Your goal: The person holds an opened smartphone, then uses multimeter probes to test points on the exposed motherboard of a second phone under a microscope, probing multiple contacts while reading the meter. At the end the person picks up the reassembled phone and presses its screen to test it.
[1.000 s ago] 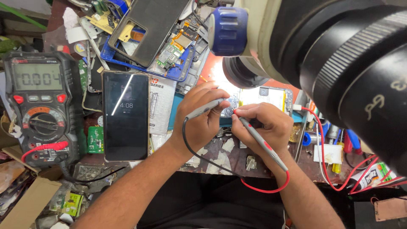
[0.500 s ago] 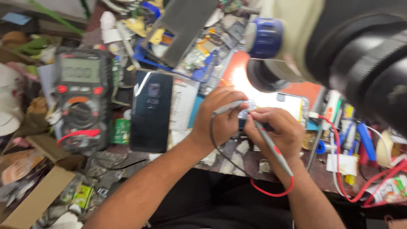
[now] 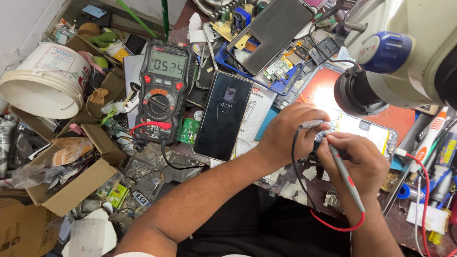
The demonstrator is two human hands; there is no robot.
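My left hand (image 3: 288, 133) pinches a grey test probe with a black lead (image 3: 293, 151), its tip down on an opened phone (image 3: 362, 129) lit brightly under a microscope (image 3: 381, 71). My right hand (image 3: 357, 164) grips a second grey probe with a red band (image 3: 345, 176), whose red lead (image 3: 333, 223) loops below my wrist; its tip touches the same phone beside the other probe. Both leads run from a black and red multimeter (image 3: 162, 90) standing to the left with its display lit.
A black phone with a lit screen (image 3: 223, 116) lies between the multimeter and my left hand. A white bucket (image 3: 45, 81), cardboard boxes (image 3: 71, 185), circuit boards and a phone back cover (image 3: 271, 33) crowd the bench. Pens and tools lie at the right edge (image 3: 431, 143).
The view has swung left and down, bringing the bucket and boxes into sight. Both hands stay on the probes at the opened phone. The multimeter reading has changed.
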